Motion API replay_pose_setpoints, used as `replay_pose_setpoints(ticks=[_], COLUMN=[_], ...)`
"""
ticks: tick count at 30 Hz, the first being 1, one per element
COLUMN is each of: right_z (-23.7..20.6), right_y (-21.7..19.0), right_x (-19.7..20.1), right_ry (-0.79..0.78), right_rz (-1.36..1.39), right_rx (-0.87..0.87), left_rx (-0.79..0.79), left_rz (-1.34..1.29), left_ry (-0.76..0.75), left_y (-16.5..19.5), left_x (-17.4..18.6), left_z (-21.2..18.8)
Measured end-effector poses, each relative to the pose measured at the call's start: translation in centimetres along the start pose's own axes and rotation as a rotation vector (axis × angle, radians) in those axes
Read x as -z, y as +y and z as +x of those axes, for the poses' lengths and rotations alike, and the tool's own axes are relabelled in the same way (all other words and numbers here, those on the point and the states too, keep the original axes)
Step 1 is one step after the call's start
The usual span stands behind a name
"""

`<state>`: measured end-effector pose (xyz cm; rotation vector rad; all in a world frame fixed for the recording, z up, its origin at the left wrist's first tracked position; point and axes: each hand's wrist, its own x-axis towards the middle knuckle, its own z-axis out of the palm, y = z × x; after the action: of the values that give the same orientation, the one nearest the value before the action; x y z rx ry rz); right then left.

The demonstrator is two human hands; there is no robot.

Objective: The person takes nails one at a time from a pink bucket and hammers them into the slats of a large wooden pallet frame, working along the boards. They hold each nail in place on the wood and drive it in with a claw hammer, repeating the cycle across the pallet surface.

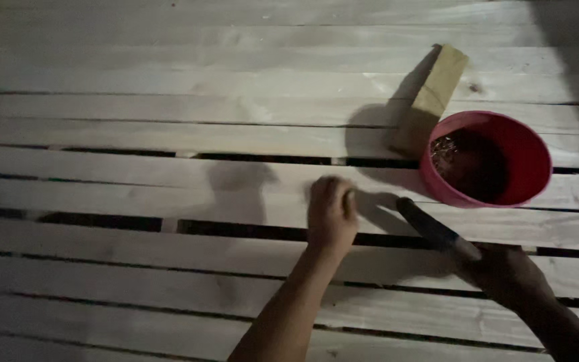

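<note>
My left hand (330,216) rests on a pale wooden slat (169,181) near the middle of the view, fingers curled down against the board; anything pinched under them is hidden. My right hand (507,275) is in shadow at the lower right and grips the handle of a dark hammer (430,228). The hammer's head points up and left toward my left hand. Just right of and above the hammer head stands a red bowl (487,159) holding small shiny metal pieces, probably nails.
A small wooden block (430,100) leans on the slats just behind the red bowl. The surface is rows of light wooden slats with dark gaps (102,220) between them. Lighting is dim, with hard shadows.
</note>
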<state>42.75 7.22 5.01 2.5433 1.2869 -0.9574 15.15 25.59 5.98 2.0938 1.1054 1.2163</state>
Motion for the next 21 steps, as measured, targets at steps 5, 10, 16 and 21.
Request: replay_pose_setpoints(ticks=[5, 10, 16, 21], right_z=[-0.9, -0.4, -0.8, -1.7], right_y=[3.5, 5.3, 6.2, 6.1], right_x=[-2.1, -2.9, -2.4, -2.7], right_ry=[-0.051, -0.078, -0.227, -0.161], right_rz=[-0.018, 0.050, 0.253, 0.201], right_rx=[-0.136, -0.117, -0.347, -0.205], left_rx=[-0.059, -0.230, -0.253, -0.115], left_rz=[-0.137, -0.251, 0.147, 0.268], left_ry=[-0.245, -0.514, -0.746, -0.732], left_y=[3.6, 6.6, 7.2, 8.9], left_x=[-3.5, -8.8, -13.8, -16.3], left_z=[5.2, 7.1, 7.8, 6.3])
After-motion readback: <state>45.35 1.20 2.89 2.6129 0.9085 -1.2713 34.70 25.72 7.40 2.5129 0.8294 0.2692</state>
